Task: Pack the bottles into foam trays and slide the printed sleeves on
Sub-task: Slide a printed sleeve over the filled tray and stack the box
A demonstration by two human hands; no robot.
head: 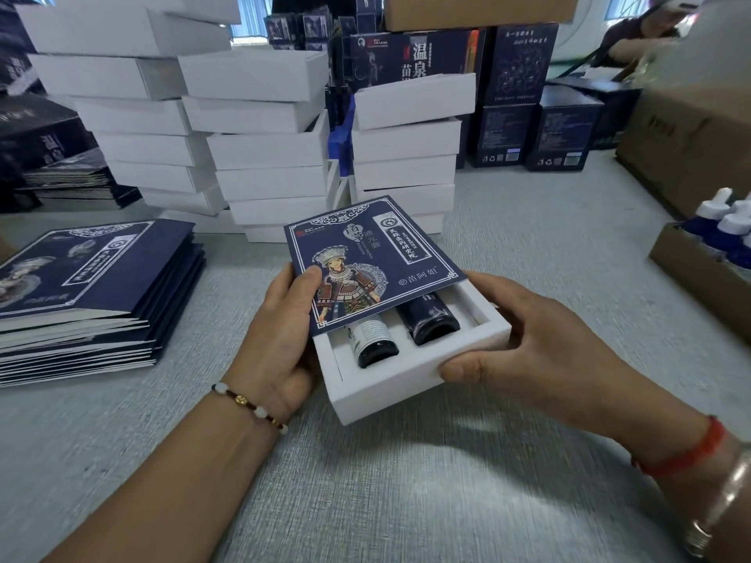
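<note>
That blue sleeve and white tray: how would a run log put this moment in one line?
step: sleeving | printed sleeve: partly over tray | bottles: two, bases showing | left hand: holds sleeve | right hand: holds tray

— How many bottles [376, 343] lie in the tray [406, 377]?

— Two, side by side, under one sleeve [365, 258]. One tray, one sleeve.

— And hands?

— Two: the left hand [280, 331] and the right hand [540, 339].

— The white boxes [264, 152] behind?

— Three stacks show; the boxes in each are too overlapped for a sure count.

— Flat sleeves?

— One pile [89, 286] at the left, too many thin edges to count.

— More bottles?

— A carton [699, 270] at the right holds at least four white caps [731, 223]; the edge cuts off the rest.
</note>
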